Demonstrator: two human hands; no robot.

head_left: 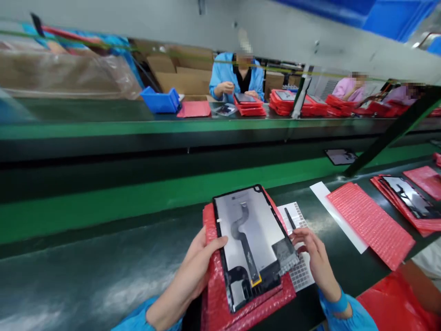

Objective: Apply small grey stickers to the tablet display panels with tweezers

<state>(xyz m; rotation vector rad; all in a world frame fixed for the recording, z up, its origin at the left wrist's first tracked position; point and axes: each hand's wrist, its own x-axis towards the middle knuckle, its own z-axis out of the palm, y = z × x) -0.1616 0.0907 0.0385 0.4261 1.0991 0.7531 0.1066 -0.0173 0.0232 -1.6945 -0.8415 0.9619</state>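
Note:
A flat tablet screen panel, its silvery back up with a dark ribbon cable, lies on red bubble-wrap sleeves. My left hand grips the left edge of the panel and sleeves, thumb on top. My right hand is at the panel's right edge, fingers bent beside a small grey piece at the lower right corner; whether the fingertips hold anything is unclear. Under that hand lies a white sheet with rows of small dark labels, and black tweezers rest on it.
Right of the sheet are a white paper, a red sleeve and another panel on sleeves. A slanted dark post rises behind. Across the green-edged conveyor, a person in blue works near red stacks and a blue bin.

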